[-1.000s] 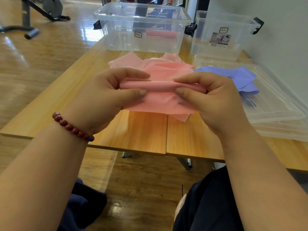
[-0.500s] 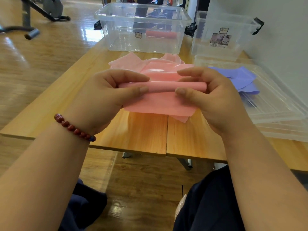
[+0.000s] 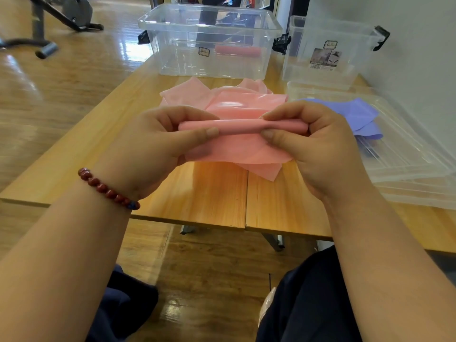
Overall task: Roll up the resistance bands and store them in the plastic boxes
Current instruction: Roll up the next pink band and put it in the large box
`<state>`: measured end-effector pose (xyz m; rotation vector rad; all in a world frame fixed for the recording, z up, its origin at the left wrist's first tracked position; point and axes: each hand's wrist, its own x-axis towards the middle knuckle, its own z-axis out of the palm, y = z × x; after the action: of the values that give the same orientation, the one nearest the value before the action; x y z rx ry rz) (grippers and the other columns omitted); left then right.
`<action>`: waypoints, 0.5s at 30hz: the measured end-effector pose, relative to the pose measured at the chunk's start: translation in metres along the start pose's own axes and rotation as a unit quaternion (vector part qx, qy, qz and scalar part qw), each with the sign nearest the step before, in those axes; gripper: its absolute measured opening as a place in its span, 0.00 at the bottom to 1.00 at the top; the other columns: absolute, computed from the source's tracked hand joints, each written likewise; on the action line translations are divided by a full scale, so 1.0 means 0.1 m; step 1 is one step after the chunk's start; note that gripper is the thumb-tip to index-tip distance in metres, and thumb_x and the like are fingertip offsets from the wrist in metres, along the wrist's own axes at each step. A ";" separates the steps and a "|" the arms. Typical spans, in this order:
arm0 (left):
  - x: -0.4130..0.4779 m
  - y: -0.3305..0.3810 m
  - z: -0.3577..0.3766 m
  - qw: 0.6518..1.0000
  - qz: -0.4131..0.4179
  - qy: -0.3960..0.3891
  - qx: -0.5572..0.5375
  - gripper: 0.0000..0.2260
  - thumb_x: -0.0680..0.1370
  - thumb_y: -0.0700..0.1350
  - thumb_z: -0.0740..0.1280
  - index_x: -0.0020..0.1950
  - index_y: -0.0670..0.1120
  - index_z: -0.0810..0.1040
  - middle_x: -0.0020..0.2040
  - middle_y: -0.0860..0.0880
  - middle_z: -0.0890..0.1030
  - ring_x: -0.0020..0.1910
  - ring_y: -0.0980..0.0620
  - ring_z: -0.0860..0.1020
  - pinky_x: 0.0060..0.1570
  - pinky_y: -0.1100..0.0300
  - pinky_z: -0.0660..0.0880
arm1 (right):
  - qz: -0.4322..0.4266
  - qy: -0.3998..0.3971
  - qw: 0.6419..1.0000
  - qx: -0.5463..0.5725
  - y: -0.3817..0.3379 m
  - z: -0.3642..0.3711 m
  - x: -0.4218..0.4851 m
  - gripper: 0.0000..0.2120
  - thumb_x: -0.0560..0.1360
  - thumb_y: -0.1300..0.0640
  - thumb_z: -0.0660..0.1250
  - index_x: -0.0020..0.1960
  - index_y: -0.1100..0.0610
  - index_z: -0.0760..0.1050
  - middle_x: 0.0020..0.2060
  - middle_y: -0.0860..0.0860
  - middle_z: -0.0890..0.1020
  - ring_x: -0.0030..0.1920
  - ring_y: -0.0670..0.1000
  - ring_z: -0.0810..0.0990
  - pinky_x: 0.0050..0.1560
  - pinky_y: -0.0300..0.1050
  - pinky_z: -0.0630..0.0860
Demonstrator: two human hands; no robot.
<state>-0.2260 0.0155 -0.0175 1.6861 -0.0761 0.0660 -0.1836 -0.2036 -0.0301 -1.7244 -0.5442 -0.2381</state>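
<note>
A pink resistance band (image 3: 240, 128) is partly rolled into a tube held above the wooden table (image 3: 212, 196). My left hand (image 3: 153, 146) pinches the roll's left end between thumb and fingers. My right hand (image 3: 318, 144) pinches its right end. The loose pink tail hangs under the roll and trails back onto the table toward the boxes. A purple band (image 3: 355, 114) lies on a clear lid at the right. A large clear plastic box (image 3: 212, 67) at the back holds one rolled pink band (image 3: 238, 51).
A second, smaller clear box (image 3: 323, 77) stands at the back right by the white wall. Two clear lids (image 3: 414, 169) are stacked on the table's right side. Exercise equipment (image 3: 49, 25) stands on the wooden floor at the far left.
The roll has turned a little further in my fingers and grown slightly thicker. Both hands have risen slightly and keep their hold on its ends.
</note>
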 end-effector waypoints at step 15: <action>-0.02 0.02 0.01 1.000 0.021 0.021 0.001 0.15 0.64 0.46 0.72 0.50 0.49 0.83 0.52 0.51 0.85 0.55 0.50 0.82 0.48 0.57 0.82 | 0.008 0.015 1.000 -0.022 0.00 0.01 0.00 0.10 0.72 0.55 0.75 0.43 0.39 0.82 0.45 0.38 0.83 0.51 0.42 0.79 0.48 0.37 0.77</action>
<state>-0.2284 0.0140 -0.0158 1.6848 -0.0788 0.1332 -0.1841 -0.2023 -0.0300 -1.7639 -0.5065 -0.2667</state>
